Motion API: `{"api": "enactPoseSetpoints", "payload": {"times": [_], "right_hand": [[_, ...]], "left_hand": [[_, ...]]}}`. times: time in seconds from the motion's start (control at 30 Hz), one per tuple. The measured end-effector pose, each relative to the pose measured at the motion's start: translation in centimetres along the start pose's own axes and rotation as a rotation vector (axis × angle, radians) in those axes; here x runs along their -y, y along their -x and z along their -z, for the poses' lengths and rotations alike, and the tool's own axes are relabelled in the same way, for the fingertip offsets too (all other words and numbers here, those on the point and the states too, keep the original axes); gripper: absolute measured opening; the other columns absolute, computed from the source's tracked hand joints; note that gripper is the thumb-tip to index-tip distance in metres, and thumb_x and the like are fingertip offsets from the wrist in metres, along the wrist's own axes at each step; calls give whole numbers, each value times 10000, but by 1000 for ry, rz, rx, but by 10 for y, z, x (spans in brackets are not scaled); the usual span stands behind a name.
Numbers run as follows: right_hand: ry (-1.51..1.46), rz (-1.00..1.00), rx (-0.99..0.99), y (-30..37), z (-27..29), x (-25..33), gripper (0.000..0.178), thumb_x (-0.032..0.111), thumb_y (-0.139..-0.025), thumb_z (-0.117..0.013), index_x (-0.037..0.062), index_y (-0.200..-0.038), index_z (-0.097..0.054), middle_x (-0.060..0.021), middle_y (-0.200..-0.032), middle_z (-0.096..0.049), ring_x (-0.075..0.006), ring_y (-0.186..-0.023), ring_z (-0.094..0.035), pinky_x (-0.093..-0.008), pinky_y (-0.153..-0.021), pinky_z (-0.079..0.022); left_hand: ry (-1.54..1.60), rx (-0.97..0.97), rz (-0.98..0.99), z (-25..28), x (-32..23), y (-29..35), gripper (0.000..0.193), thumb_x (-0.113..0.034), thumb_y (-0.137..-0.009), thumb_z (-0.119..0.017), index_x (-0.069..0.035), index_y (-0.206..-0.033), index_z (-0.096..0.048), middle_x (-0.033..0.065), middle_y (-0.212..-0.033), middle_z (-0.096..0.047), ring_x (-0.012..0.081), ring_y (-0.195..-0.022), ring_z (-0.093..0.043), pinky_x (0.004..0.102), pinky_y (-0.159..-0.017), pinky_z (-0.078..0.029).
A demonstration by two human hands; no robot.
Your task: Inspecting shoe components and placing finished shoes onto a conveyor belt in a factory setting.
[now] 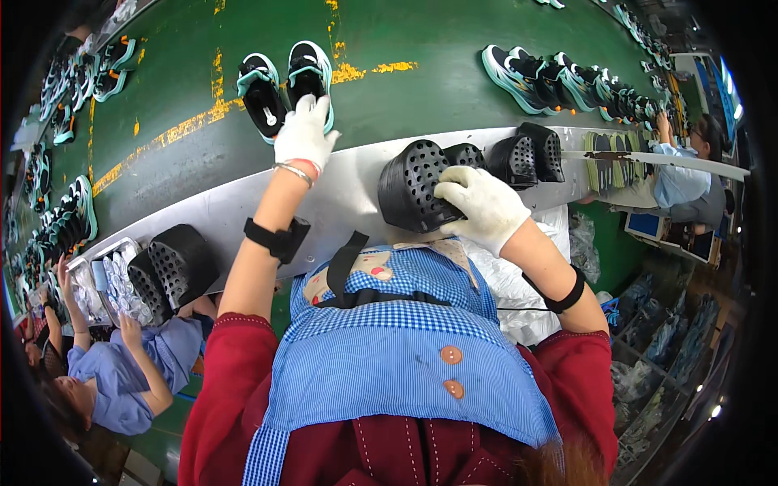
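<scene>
My left hand point(306, 136), in a white glove, reaches over the heel of the right-hand shoe of a pair, a black and mint-green sneaker point(309, 71). Its fingers close at the shoe's opening, partly hiding the heel. The other sneaker point(259, 93) stands just to the left, toe pointing away. My right hand point(485, 206), also gloved in white, is curled round the edge of a black clog point(415, 182) full of round holes, on the metal ledge in front of me. A second black clog point(464, 155) sits right behind it.
More black clogs point(515, 160) stand along the metal ledge point(348, 178). A row of sneakers point(559, 81) lies on the green belt point(438, 97) at the right. One co-worker point(146, 364) is at lower left, another point(685, 182) at far right, beside green insoles point(620, 162).
</scene>
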State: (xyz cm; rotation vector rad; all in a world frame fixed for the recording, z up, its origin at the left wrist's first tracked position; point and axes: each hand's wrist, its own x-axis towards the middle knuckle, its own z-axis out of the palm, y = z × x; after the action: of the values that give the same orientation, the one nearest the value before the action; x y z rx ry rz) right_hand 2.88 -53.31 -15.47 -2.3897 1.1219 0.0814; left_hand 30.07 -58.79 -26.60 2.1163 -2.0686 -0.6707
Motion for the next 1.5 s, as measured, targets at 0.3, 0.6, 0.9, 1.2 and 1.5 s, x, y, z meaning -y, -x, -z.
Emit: {"api": "enactPoseSetpoints", "payload": {"times": [0.3,0.6,0.9,1.2,1.5], "right_hand": [[-111,185,-274,-9,57,39,440,174,-600,-764,37,-970,-570,-139,-1050,-578,-335,-989,-566,-386,-855,-475],[-177,-225,-5,-32,82,-31,476,325,-776,-630,-10,-1114,-613,-215,-1065,-636,-319,-1001,-614,-355,-895,-469],[24,-809,7,-15,39,-372,571,469,-820,-559,67,-1226,-568,-194,-1173,-610,-352,-1124,-561,-410,-947,-422],[-150,-883,-30,-52,-4,-466,527,301,-750,-667,-42,-1144,-595,-166,-1030,-669,-277,-942,-635,-364,-848,-469],[-64,-612,102,-162,25,-328,430,287,-704,-603,-64,-946,-653,-230,-863,-667,-314,-796,-672,-393,-725,-497]], "left_hand": [[2020,582,63,33,-77,43,598,-494,-941,-475,-101,-1385,-394,117,-1256,-544,219,-1094,-571,369,-959,-460],[2230,555,140,40,-59,54,312,-336,-949,-508,-95,-1144,-472,118,-983,-586,241,-868,-622,383,-755,-557],[2041,-5,473,12,-47,89,283,-346,-907,-593,-160,-1105,-515,65,-870,-584,206,-760,-630,373,-694,-555],[2278,-424,652,-5,-53,120,305,-300,-899,-612,-118,-1121,-510,103,-960,-586,265,-865,-616,426,-771,-541],[2139,-496,722,-25,-42,112,260,-281,-913,-591,-86,-1079,-557,109,-972,-636,252,-856,-642,419,-765,-545]]}}
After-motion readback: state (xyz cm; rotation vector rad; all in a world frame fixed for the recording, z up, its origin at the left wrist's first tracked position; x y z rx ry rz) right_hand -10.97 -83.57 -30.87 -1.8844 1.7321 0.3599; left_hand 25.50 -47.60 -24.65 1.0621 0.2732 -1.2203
